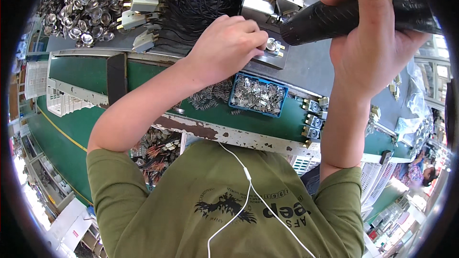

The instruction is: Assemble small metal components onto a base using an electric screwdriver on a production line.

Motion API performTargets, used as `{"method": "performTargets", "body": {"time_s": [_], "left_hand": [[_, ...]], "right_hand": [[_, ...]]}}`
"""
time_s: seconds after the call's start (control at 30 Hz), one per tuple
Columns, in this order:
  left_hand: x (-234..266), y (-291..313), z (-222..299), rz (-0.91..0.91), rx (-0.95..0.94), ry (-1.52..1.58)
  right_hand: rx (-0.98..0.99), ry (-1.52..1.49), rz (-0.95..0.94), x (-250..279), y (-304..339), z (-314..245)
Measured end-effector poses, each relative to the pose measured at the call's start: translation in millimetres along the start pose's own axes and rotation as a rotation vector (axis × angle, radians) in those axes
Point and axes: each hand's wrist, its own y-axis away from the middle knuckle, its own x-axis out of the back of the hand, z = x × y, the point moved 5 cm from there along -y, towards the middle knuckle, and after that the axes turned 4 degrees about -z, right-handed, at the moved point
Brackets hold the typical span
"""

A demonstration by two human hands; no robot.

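Right hand [370, 43] grips black tool [325, 23], angled left at plug [274, 47], presumably braced by curled left hand [229, 44] (grasp hidden, can't tell).

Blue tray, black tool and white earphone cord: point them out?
Blue tray [284, 101], head view: its right rim.
Black tool [319, 23], head view: its barrel.
White earphone cord [246, 173], head view: the joint where it splits.
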Motion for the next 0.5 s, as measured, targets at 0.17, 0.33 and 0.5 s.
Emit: {"method": "performTargets", "body": {"time_s": [0.17,0.33,0.5], "left_hand": [[-2.1,1.9,-10.8,0.015,-0.063,0.169],[-5.0,0.3,-15.3,-0.063,-0.011,0.329],[-6.0,-0.1,-12.2,-0.077,0.012,0.324]], "right_hand": [[0.045,-0.126,0.0,-8.5,5.6,11.4],[-0.107,-0.276,0.03,-13.5,6.4,22.6],[0.104,-0.214,0.099,-11.0,5.4,38.4]]}}
